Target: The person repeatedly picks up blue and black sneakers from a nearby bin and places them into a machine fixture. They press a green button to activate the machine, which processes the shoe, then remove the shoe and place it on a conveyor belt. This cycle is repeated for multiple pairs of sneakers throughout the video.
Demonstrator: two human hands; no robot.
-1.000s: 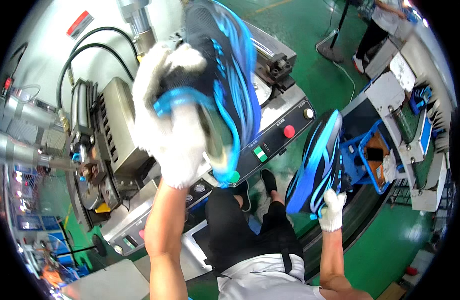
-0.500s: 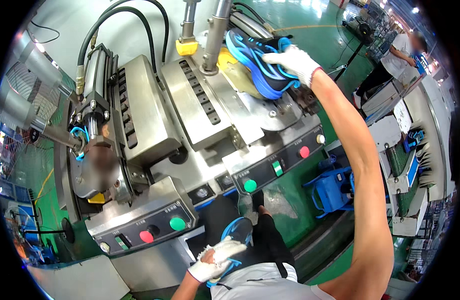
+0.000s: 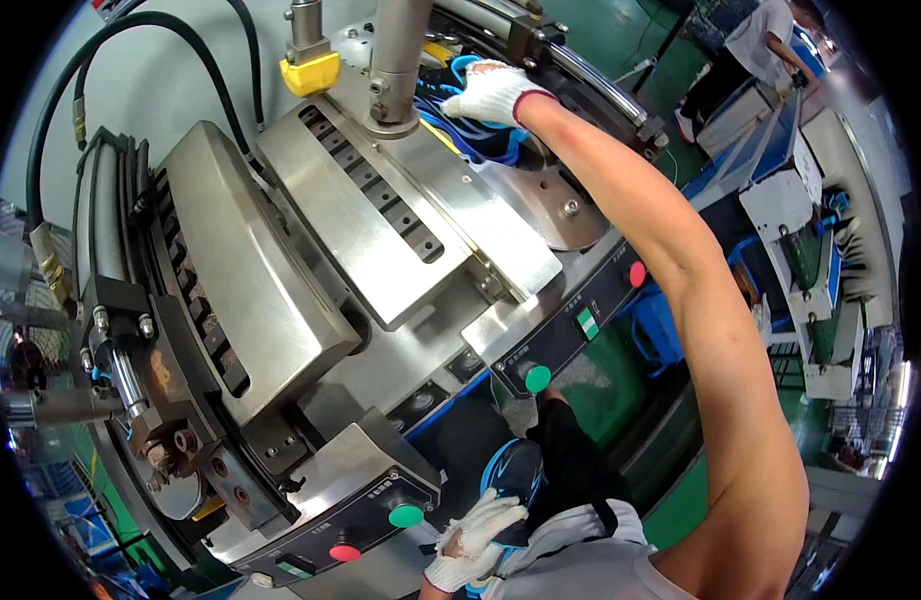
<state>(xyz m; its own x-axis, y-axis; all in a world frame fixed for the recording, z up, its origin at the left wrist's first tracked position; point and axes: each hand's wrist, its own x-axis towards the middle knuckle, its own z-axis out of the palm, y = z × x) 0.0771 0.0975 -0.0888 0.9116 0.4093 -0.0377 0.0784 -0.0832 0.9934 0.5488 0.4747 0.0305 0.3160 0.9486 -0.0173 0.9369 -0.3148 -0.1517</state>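
My right hand (image 3: 492,94), in a white knit glove, is closed on a black and blue sneaker (image 3: 470,137) at the machine's far right station. The sneaker sits low behind a thick metal post (image 3: 392,70), which hides part of it. Close to my body, my left hand (image 3: 476,542), gloved too with a worn patch on the glove, grips a second sneaker (image 3: 514,470). This one is dark with blue trim, and the hand covers its lower part.
The metal press (image 3: 380,200) fills the middle. Its front panels carry green buttons (image 3: 537,378) and red buttons (image 3: 344,552). A yellow pad (image 3: 310,74) hangs from a rod. A blue stool (image 3: 655,330) stands right; another person (image 3: 750,50) works at the far right.
My right hand has lowered the sneaker from above the right station down into it, behind the post. My left hand still holds its sneaker near my body. The view has shifted.
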